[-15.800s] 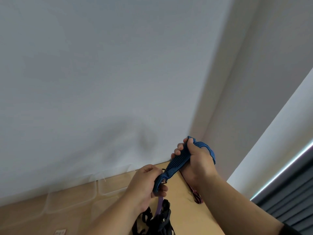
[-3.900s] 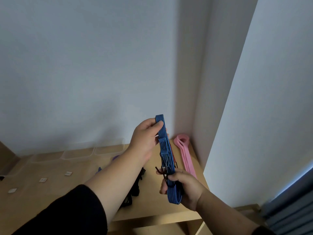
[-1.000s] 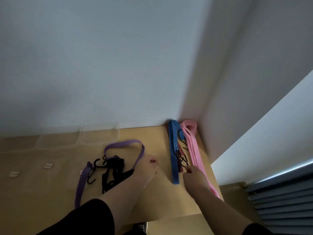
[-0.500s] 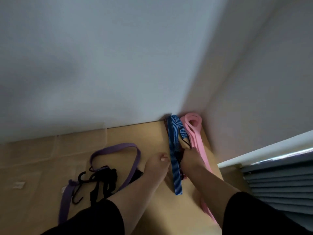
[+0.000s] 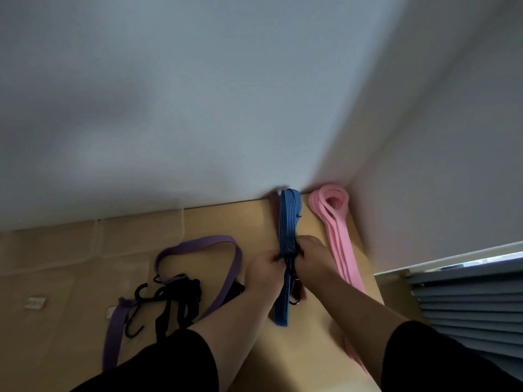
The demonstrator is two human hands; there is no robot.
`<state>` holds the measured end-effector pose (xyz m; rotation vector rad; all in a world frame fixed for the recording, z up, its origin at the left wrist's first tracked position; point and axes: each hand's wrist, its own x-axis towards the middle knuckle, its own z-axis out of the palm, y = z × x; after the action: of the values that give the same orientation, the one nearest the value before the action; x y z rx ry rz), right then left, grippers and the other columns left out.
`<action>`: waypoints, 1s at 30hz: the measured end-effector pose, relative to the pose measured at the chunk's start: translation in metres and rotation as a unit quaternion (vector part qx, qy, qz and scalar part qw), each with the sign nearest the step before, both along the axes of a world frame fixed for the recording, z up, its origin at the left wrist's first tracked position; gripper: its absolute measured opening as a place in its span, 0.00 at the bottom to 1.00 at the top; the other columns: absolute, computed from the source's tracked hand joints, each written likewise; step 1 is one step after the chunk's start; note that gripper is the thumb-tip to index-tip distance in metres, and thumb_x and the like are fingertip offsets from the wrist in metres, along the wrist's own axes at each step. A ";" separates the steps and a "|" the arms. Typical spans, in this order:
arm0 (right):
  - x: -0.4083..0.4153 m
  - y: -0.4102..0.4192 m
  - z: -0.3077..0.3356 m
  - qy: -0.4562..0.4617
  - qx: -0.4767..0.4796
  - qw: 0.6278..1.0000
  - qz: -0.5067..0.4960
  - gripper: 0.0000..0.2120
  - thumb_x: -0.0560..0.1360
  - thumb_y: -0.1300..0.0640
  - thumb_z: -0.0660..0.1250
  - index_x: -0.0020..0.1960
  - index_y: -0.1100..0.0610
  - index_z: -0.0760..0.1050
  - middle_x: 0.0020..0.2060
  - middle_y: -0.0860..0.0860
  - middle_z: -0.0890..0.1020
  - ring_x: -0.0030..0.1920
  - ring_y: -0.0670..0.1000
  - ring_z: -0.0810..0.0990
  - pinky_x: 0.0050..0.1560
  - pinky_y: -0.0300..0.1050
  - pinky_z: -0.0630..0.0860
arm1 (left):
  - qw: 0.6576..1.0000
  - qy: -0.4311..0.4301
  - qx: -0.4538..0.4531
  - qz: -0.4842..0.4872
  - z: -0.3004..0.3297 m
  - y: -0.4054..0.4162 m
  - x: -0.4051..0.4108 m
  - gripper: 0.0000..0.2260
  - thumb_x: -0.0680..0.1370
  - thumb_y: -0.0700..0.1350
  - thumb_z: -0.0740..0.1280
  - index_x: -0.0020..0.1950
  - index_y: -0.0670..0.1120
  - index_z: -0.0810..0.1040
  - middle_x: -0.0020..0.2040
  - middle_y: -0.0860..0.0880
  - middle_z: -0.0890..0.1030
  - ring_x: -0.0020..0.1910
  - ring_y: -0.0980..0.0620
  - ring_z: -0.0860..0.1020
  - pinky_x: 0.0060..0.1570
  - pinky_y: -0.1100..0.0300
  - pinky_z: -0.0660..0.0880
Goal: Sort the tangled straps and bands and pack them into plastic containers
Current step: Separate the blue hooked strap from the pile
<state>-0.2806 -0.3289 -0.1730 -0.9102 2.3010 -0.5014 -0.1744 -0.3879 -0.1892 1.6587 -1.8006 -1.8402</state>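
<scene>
Both hands, left hand [image 5: 264, 271] and right hand [image 5: 311, 260], pinching blue strap [image 5: 287, 222], pink band [image 5: 336, 236] beside, purple strap [image 5: 226, 267] and black hooks [image 5: 169, 301] left

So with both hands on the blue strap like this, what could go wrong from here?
1. The left hand and right hand pinch the blue strap right over a dark red strap with metal hooks; lifting may drag both together.
2. The pink band lies close beside it and could get knocked out of line.
3. The black hooked straps are tangled with the purple band, still unsorted.
</scene>
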 end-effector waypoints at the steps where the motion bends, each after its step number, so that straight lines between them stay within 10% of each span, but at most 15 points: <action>1: -0.002 0.001 0.000 -0.006 -0.004 1.000 0.012 0.17 0.75 0.64 0.60 0.61 0.55 0.78 0.56 0.49 0.76 0.50 0.48 0.73 0.44 0.36 0.68 | 1.000 -0.007 0.000 0.001 -0.001 0.002 -0.002 0.08 0.75 0.48 0.66 0.41 0.48 0.84 0.35 0.47 0.83 0.38 0.44 0.82 0.41 0.44 0.79; 7: -0.011 0.008 -0.001 -0.016 -0.019 0.999 0.022 0.19 0.77 0.64 0.58 0.66 0.56 0.75 0.61 0.51 0.74 0.55 0.47 0.70 0.54 0.39 0.66 | 0.999 -0.036 -0.029 -0.007 0.006 -0.001 -0.006 0.07 0.77 0.48 0.67 0.41 0.49 0.82 0.37 0.50 0.84 0.40 0.48 0.83 0.42 0.50 0.80; 14: -0.010 0.023 0.000 0.008 0.004 0.999 -0.040 0.06 0.78 0.63 0.58 0.45 0.54 0.68 0.51 0.52 0.74 0.44 0.48 0.71 0.37 0.33 0.63 | 0.994 -0.068 -0.073 -0.038 0.014 -0.011 -0.007 0.10 0.80 0.46 0.65 0.40 0.49 0.81 0.40 0.49 0.84 0.43 0.48 0.82 0.49 0.49 0.81; 21: -0.001 0.046 0.016 0.005 -0.023 0.998 -0.051 0.20 0.82 0.57 0.60 0.73 0.58 0.70 0.70 0.54 0.73 0.69 0.53 0.71 0.68 0.46 0.67 | 0.963 -0.122 -0.217 -0.104 0.037 -0.008 0.023 0.08 0.80 0.44 0.62 0.50 0.45 0.81 0.44 0.50 0.80 0.43 0.52 0.77 0.42 0.58 0.73; 26: 0.013 0.059 0.026 -0.009 -0.060 0.997 -0.044 0.16 0.80 0.60 0.61 0.66 0.55 0.76 0.58 0.51 0.76 0.52 0.51 0.75 0.49 0.45 0.73 | 0.899 -0.267 -0.306 -0.166 0.033 -0.016 0.062 0.14 0.79 0.50 0.64 0.63 0.46 0.72 0.60 0.46 0.74 0.59 0.46 0.73 0.58 0.52 0.74; 30: 0.029 0.075 0.029 -0.032 -0.069 0.996 -0.042 0.20 0.80 0.57 0.62 0.71 0.50 0.72 0.64 0.49 0.75 0.56 0.48 0.74 0.54 0.43 0.73 | 0.892 -0.317 -0.279 -0.161 0.025 -0.009 0.081 0.13 0.81 0.49 0.61 0.64 0.48 0.72 0.62 0.46 0.75 0.60 0.45 0.74 0.60 0.49 0.74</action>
<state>-0.2517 -0.2536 -0.1439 -0.8530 2.2762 -0.7237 -0.0932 -0.3968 -0.1643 1.9002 -2.6515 -0.6920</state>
